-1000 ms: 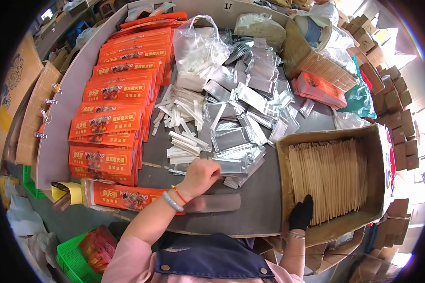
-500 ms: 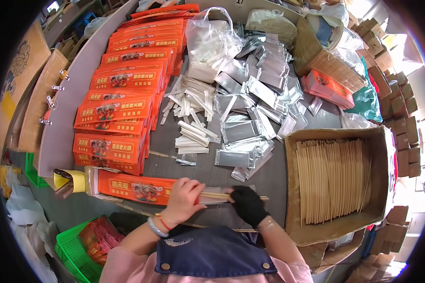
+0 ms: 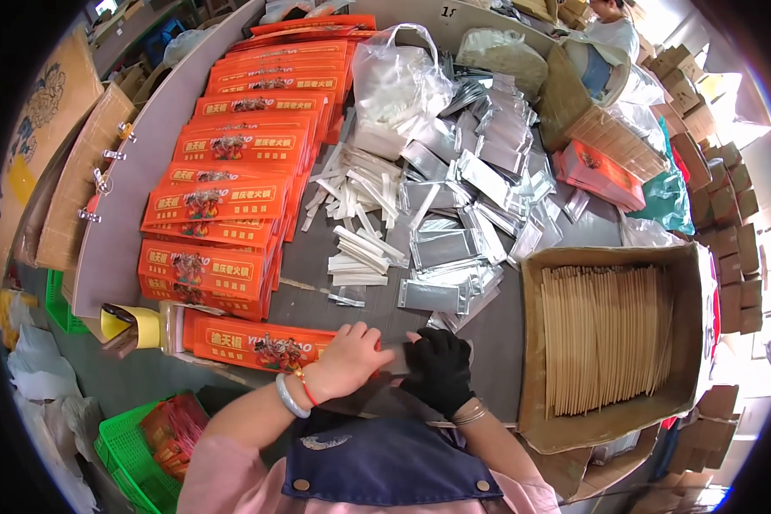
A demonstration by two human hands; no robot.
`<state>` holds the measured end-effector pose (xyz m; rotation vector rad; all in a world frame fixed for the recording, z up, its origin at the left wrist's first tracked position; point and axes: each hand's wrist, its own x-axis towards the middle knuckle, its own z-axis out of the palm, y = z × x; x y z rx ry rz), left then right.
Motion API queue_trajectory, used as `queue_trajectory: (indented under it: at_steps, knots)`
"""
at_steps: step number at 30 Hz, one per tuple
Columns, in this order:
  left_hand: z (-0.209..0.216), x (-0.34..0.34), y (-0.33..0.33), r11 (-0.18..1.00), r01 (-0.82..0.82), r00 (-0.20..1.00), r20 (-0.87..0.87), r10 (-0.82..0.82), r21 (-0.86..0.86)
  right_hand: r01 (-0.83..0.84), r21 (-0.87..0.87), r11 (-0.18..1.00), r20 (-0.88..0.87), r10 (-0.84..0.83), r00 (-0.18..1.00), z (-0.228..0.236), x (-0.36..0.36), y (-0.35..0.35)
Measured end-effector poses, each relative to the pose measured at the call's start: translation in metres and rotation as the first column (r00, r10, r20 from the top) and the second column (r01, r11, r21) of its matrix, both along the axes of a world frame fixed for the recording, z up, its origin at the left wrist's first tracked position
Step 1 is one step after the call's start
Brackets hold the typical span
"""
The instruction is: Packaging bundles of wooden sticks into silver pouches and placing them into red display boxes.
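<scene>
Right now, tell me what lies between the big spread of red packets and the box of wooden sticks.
In the head view, white strips and then silver packets lie on the dark table between the red packets and the box.

Sachets [image 3: 444, 248] lie between packets [image 3: 223, 206], left, and box [image 3: 533, 351], right.

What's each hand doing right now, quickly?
Left hand: fingers curled over the right end of the orange packet; whether it grips cannot be told.
Right hand: black-gloved, partly curled beside the left; holding anything cannot be told.
</scene>
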<state>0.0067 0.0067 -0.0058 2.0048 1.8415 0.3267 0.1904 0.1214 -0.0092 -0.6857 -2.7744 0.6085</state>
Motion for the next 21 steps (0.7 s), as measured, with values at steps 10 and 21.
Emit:
queue_trajectory:
  at_steps: [10, 21]
  knots:
    - [0.069, -0.123, -0.004, 0.746, -0.411, 0.783, -0.216, 0.583, 0.525, 0.273, 0.008, 0.962, -0.046, -0.272, 0.961, 0.02, 0.044, 0.033]
    - [-0.044, -0.01, -0.044, 0.715, -0.692, 0.714, 0.24, 0.658, 0.097, 0.047, 0.067, 0.997, 0.216, -0.06, 0.975, 0.034, 0.038, 0.02]
